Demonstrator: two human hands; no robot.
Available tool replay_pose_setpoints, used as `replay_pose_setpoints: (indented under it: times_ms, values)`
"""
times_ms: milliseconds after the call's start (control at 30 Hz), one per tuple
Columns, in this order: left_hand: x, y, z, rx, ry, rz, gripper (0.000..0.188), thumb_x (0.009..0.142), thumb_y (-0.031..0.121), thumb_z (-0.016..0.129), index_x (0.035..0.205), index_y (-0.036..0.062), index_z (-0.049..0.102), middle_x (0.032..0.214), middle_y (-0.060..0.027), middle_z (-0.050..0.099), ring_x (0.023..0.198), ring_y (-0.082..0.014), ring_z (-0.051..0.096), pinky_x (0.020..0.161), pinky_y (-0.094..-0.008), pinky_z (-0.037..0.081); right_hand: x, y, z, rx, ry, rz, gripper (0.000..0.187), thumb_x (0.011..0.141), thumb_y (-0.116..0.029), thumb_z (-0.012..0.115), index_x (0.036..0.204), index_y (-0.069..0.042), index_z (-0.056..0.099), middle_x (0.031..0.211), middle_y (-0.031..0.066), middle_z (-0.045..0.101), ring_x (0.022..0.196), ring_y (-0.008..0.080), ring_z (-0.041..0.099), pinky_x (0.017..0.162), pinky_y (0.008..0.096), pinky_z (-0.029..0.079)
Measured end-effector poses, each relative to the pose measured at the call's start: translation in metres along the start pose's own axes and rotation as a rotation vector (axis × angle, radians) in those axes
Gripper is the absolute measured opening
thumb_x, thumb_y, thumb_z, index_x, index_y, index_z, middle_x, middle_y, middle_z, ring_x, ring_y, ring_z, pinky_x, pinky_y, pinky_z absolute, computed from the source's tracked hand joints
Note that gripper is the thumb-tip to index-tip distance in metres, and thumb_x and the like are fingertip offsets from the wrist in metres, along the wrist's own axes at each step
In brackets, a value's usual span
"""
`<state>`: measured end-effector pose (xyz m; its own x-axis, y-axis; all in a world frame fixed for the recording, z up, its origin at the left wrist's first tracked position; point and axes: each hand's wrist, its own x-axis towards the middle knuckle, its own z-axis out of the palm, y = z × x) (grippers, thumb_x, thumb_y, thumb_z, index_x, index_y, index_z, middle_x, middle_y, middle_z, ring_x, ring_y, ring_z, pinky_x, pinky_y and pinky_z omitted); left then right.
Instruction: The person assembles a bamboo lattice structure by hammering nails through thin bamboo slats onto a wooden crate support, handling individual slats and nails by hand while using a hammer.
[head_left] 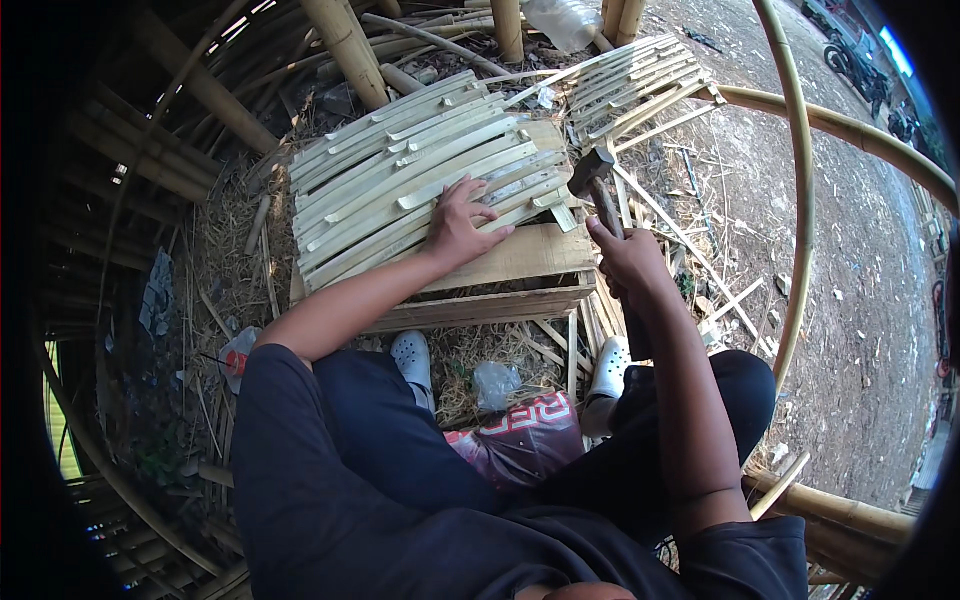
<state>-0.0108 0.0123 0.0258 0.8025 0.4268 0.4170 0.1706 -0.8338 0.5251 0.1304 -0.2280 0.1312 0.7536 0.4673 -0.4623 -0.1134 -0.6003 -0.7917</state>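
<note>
My right hand [636, 266] is wrapped round the wooden handle of a hammer [594, 174], whose dark metal head points up and away from me. The hammer is raised beside the right edge of a slatted bamboo panel [400, 160]. This panel, made of pale split strips with small curled ends sticking up, lies on a low wooden bench [520, 258]. On the panel's near right part rests my left hand [462, 230], thumb stretched out to the right and fingers apart. Whether anything small lies under its fingertips I cannot tell.
Another slatted bamboo panel [640, 85] lies on the ground at the far right. Bamboo posts [345, 50] stand behind the bench, and a curved bamboo pole [800, 190] rises on the right. Loose strips and plastic scraps [495, 384] litter the ground. A motorbike [855, 72] stands far right.
</note>
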Motion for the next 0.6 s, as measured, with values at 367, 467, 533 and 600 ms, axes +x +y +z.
replay_pose_setpoints:
  times_ms: [367,467,533,600]
  values:
    - [0.002,0.003,-0.004,-0.022,-0.114,-0.05,0.03,0.072,0.035,0.089,0.08,0.0088,0.077,0.139,-0.0151,0.058,0.143,-0.0361,0.041,0.118,-0.0437,0.032,-0.007,0.0,-0.008,0.002,0.022,-0.011,0.055,0.09,-0.051,0.072,0.069,-0.003,0.054,0.058,0.005,0.054,0.042,0.0139,0.049,0.039,0.0317,0.039]
    - [0.009,0.009,-0.014,0.059,-0.207,-0.142,0.037,0.071,0.045,0.088,0.081,0.0103,0.079,0.142,-0.0135,0.056,0.145,-0.0352,0.037,0.119,-0.046,0.029,-0.01,-0.001,-0.011,0.01,0.024,-0.02,0.055,0.09,-0.051,0.072,0.069,-0.003,0.055,0.058,0.005,0.055,0.042,0.0141,0.049,0.039,0.0317,0.039]
    - [0.02,0.019,-0.022,0.189,-0.279,-0.151,0.041,0.071,0.05,0.086,0.081,0.0111,0.08,0.143,-0.0125,0.055,0.146,-0.0341,0.035,0.12,-0.0482,0.027,-0.011,-0.001,-0.012,-0.014,0.013,-0.018,0.055,0.091,-0.051,0.072,0.068,-0.004,0.055,0.058,0.0048,0.055,0.042,0.0141,0.049,0.04,0.0319,0.039]
    - [0.029,0.035,-0.03,0.32,-0.345,-0.16,0.045,0.071,0.055,0.084,0.081,0.0118,0.08,0.145,-0.0116,0.053,0.147,-0.0329,0.032,0.12,-0.0504,0.025,-0.012,0.001,-0.014,-0.006,0.016,-0.021,0.055,0.091,-0.051,0.072,0.068,-0.004,0.055,0.058,0.0048,0.055,0.042,0.0143,0.049,0.04,0.0321,0.039]
